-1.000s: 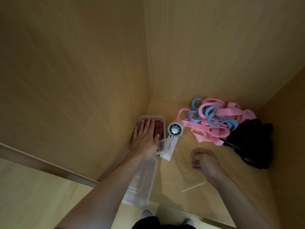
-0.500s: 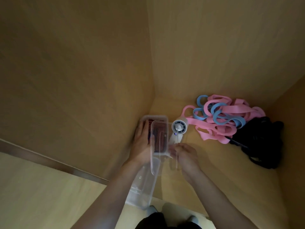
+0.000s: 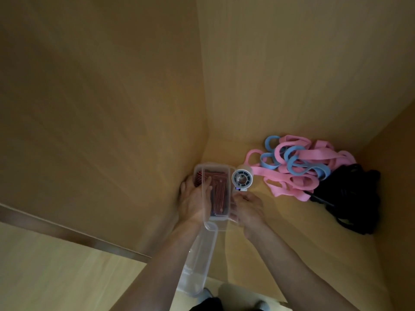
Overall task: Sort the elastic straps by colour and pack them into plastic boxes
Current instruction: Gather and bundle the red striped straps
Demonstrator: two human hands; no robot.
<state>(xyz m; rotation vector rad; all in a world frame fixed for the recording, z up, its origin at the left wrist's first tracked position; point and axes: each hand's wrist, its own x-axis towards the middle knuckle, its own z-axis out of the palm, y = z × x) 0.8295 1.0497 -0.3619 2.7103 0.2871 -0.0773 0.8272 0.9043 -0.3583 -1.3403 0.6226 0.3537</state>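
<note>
Wooden enclosure: pale wood panels [image 3: 101,108] fill the upper and left frame and meet in a corner above centre. The floor panel [image 3: 303,232] runs toward lower right.
Left forearm [image 3: 157,265]: bare, enters from the bottom edge and reaches up toward frame centre.
Right forearm [image 3: 292,261]: bare, enters from lower right and angles up and left toward the same spot.
Pink straps [image 3: 298,182]: loose tangled heap at centre right on the floor panel, one band trailing left toward the fan.
Blue straps [image 3: 269,158]: loops mixed through the upper left of the pink heap.
Black straps [image 3: 350,194]: dark heap touching the pink one on its right. Detail lost in shadow.
Empty box [image 3: 197,265]: clear plastic, lower centre, lying lengthwise beside the left forearm and partly under it.
Packed box [image 3: 212,166]: clear plastic, frame centre, set close against the left panel.
Red straps [image 3: 221,191]: inside the packed box, lying in rows.
Lid [image 3: 219,224]: clear, over the packed box but offset toward the viewer, so its near end overhangs the box. Not seated.
Left hand [image 3: 194,203]: palm down on the left side of the packed box with fingers extended and nothing gripped. One fingertip shows through the lid.
Right hand [image 3: 247,208]: at the lid's right edge, fingers curled onto it, holding the lid.
Fan [image 3: 242,178]: small white handheld fan, just right of the packed box, round head facing up.
</note>
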